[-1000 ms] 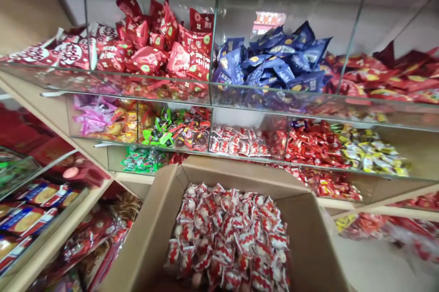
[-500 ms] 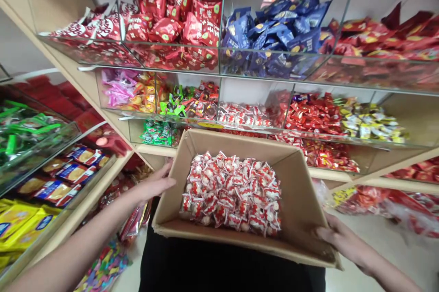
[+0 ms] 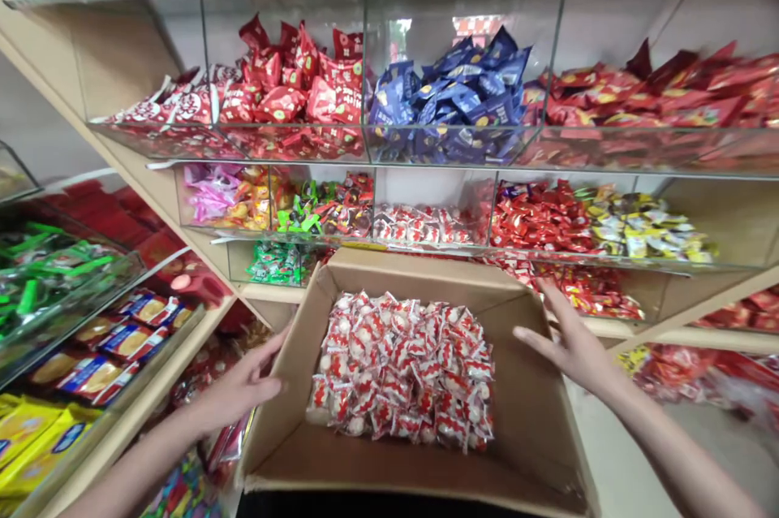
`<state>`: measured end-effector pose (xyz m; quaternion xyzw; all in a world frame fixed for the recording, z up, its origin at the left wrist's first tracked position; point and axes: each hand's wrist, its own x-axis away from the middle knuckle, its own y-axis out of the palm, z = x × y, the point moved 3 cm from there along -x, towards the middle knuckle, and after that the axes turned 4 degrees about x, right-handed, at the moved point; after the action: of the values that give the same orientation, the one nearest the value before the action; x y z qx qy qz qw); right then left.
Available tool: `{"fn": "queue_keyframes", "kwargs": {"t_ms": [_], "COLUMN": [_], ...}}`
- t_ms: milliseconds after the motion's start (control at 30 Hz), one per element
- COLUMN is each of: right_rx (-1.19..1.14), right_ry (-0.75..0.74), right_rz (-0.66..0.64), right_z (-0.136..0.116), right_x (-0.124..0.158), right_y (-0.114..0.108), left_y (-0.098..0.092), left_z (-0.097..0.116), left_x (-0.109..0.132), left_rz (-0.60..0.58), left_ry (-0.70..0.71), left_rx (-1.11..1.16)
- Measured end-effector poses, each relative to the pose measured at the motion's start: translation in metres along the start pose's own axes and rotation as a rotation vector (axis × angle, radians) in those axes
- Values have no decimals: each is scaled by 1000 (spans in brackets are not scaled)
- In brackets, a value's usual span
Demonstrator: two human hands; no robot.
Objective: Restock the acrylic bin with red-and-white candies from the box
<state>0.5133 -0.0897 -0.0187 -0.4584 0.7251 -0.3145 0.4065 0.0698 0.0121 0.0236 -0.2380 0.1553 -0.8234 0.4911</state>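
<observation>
A cardboard box (image 3: pixel 535 412), its top open, is tilted toward me in front of the shelves. Inside lies a heap of small candies (image 3: pixel 402 368) in clear wrappers with red and white print, mostly toward the left and middle. My left hand (image 3: pixel 247 384) grips the box's left side, thumb near the rim and fingers along the outer wall. At the upper right side, my right hand (image 3: pixel 575 347) has its fingers spread, with the thumb over the inside and the other fingers near the rim. Whether that hand touches the cardboard is hard to tell.
Beyond the box, shelves with glass dividers hold blue packets (image 3: pixel 450 100), red packets (image 3: pixel 292 88) and similar red-and-white candies (image 3: pixel 419 224). Left stands another rack with packaged biscuits (image 3: pixel 122 339) and yellow packs (image 3: pixel 42 441). Plastic bags (image 3: pixel 699 380) lie low at the right.
My right hand has left its grip on the box's lower right corner and moved up along that side, fingers spreading. The box sits lower and closer in view; the camera has tipped upward.
</observation>
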Motion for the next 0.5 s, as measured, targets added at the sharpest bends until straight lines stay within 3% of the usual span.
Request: {"fn": "queue_keyframes", "kwargs": {"t_ms": [67, 133, 233, 300, 400, 500], "right_rx": [79, 122, 170, 180, 190, 198], "right_ry": [-110, -113, -133, -203, -222, -191], "right_rz": [-21, -127, -274, -305, -296, -305], "right_z": [-5, -8, -18, -25, -27, -21], "right_x": [-36, -58, -67, -68, -72, -79], "right_y": [7, 12, 11, 9, 19, 35], "left_y": [-4, -7, -10, -9, -8, -14], "left_z": [-19, -44, -78, -90, -83, -50], "left_x": [1, 3, 2, -3, -22, -52], "left_rz": [4, 47, 88, 81, -7, -13], "left_ry": [-2, -36, -102, -125, -136, -76], "left_rx": [31, 10, -3, 26, -31, -242]}}
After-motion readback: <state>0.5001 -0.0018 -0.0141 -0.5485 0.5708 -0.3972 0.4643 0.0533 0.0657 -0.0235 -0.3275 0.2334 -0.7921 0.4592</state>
